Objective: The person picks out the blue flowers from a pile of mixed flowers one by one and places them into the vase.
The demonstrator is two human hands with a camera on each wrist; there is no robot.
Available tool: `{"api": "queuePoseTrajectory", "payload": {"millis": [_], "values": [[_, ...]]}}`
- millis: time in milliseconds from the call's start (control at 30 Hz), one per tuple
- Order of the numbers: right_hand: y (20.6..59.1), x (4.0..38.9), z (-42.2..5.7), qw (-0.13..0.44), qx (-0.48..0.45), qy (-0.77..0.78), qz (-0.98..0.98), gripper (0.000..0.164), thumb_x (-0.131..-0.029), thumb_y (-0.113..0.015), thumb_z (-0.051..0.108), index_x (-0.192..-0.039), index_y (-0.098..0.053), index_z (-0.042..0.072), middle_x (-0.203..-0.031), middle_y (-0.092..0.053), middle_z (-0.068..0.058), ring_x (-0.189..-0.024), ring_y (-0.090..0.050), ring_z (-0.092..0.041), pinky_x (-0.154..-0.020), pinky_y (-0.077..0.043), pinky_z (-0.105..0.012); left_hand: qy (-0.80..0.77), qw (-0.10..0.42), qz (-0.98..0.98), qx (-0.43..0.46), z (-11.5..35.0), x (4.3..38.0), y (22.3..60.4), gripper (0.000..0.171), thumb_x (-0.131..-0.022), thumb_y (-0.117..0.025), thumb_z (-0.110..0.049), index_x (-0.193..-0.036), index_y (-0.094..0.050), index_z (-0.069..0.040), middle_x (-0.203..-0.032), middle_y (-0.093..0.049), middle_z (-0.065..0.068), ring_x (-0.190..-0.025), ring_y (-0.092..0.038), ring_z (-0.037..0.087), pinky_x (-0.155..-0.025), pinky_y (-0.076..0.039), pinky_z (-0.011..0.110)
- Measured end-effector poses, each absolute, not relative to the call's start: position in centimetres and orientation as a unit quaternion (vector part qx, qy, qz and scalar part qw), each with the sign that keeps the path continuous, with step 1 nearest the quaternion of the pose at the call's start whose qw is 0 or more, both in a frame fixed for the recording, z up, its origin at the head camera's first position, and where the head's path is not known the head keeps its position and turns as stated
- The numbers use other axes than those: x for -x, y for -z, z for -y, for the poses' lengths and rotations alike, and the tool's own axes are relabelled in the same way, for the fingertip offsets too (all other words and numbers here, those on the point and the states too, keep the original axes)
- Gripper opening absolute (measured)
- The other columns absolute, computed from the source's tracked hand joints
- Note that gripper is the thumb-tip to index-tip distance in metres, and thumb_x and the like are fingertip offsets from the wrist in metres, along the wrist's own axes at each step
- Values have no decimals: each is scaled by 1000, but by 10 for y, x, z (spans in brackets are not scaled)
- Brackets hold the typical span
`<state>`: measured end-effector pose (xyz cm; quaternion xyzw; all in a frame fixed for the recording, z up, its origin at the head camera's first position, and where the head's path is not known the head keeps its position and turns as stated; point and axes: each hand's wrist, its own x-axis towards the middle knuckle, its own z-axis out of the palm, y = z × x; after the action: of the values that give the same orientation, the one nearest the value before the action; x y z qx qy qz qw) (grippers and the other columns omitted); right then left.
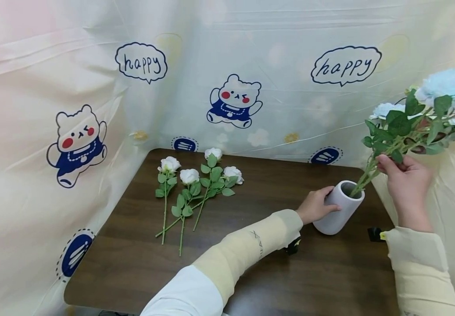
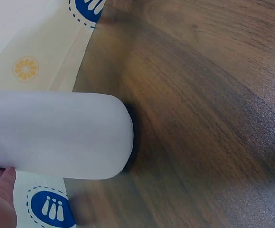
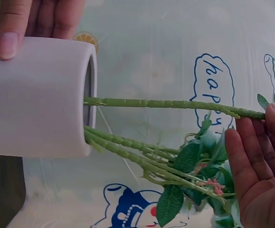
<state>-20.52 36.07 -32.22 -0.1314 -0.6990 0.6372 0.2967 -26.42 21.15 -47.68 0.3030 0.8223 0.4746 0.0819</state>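
A white vase (image 1: 335,213) stands at the right of the table, tilted toward the right in the head view. My left hand (image 1: 317,205) grips it near the rim, thumb on the near side. Pale blue artificial flowers (image 1: 446,87) with green leaves lean out of its mouth to the upper right. My right hand (image 1: 410,184) pinches one green stem (image 3: 175,103) between thumb and fingers, and that stem's lower end is inside the vase. Other stems (image 3: 128,145) come out of the mouth beside it. Their ends within the vase are hidden.
Several white roses (image 1: 189,177) with green stems lie on the left part of the brown table (image 1: 124,263). A patterned curtain (image 1: 282,66) with bears and "happy" bubbles hangs behind and at the sides. A small black object (image 1: 375,234) shows beside the right sleeve.
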Motion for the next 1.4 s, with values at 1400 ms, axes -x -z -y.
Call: {"api": "queuePoseTrajectory", "payload": {"millis": [1400], "values": [[378, 200, -356, 246, 156, -387, 875, 45, -91, -68, 39, -100, -72, -5, -59, -49, 32, -61, -50, -2, -48, -39, -19, -481, 95, -823, -286, -212, 261, 475, 60, -89, -72, -32, -141, -48, -17, -136, -56, -5, -116, -55, 4, -93, -47, 23]]}}
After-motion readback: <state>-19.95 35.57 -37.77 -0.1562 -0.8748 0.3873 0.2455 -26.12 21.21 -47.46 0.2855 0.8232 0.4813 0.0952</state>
